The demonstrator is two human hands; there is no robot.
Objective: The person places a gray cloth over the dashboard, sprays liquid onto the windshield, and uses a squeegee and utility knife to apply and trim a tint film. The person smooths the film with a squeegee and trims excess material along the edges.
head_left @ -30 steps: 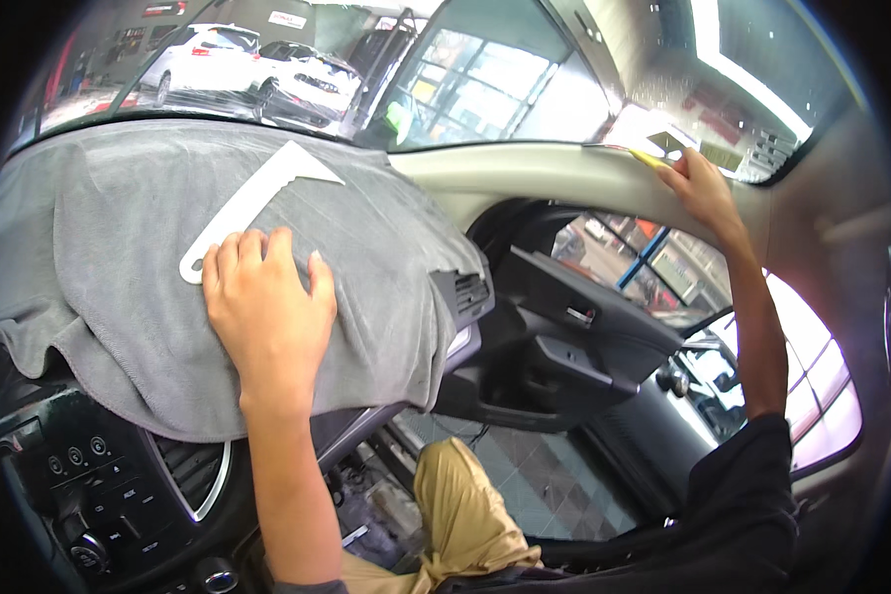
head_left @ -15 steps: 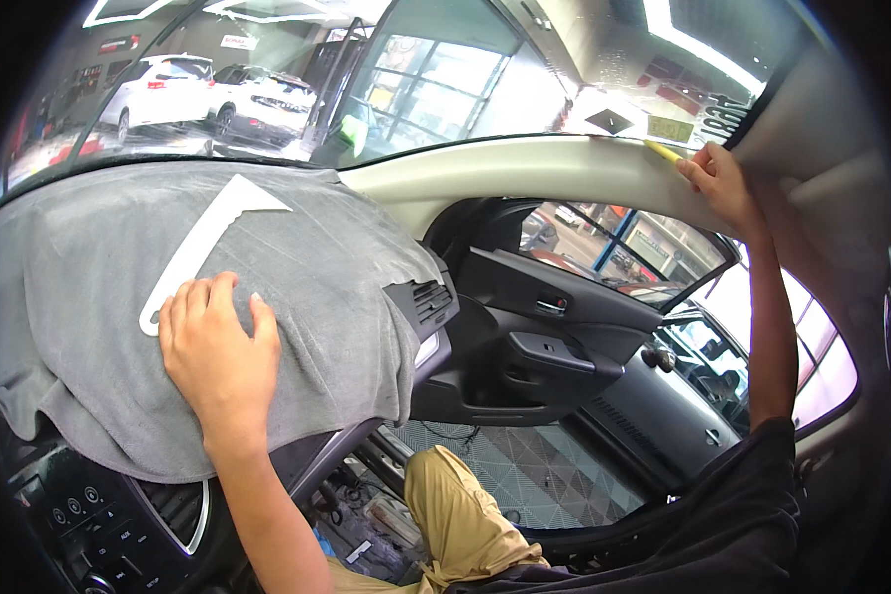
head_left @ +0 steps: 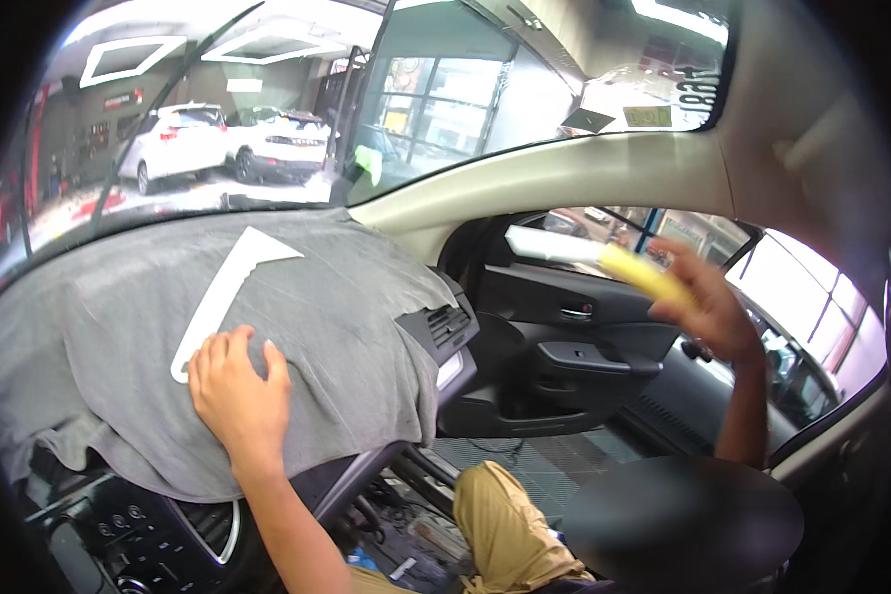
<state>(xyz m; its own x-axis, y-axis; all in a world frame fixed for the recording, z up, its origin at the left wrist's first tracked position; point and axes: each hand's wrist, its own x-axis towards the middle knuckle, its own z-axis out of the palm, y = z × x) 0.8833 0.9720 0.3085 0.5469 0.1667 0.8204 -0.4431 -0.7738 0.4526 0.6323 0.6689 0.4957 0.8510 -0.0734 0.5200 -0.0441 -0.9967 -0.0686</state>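
Observation:
My left hand (head_left: 241, 396) rests open on a grey cloth (head_left: 337, 337), its fingers lying flat and a little apart. Just beyond those fingertips is a flat white tool (head_left: 218, 297) with a long handle and an angled, pointed head, lying on the cloth. The hand covers or touches its rounded handle end; which of the two, I cannot tell. My right hand (head_left: 708, 307), smeared by motion, grips the yellow handle of a tool with a pale flat blade (head_left: 554, 246). That blade points left, in front of the side window and apart from the windshield.
The cloth drapes over the dashboard beneath the windshield (head_left: 445, 79). A beige pillar (head_left: 564, 163) rises to the right above the open car door (head_left: 574, 346). An air vent (head_left: 445, 322) shows beside the cloth. A dark, blurred rounded shape (head_left: 683, 520) fills the lower right.
My right hand has come down from the windshield's lower right edge with the yellow-handled tool, whose pale blade now shows. My left hand stays on the cloth. The whole view has shifted slightly.

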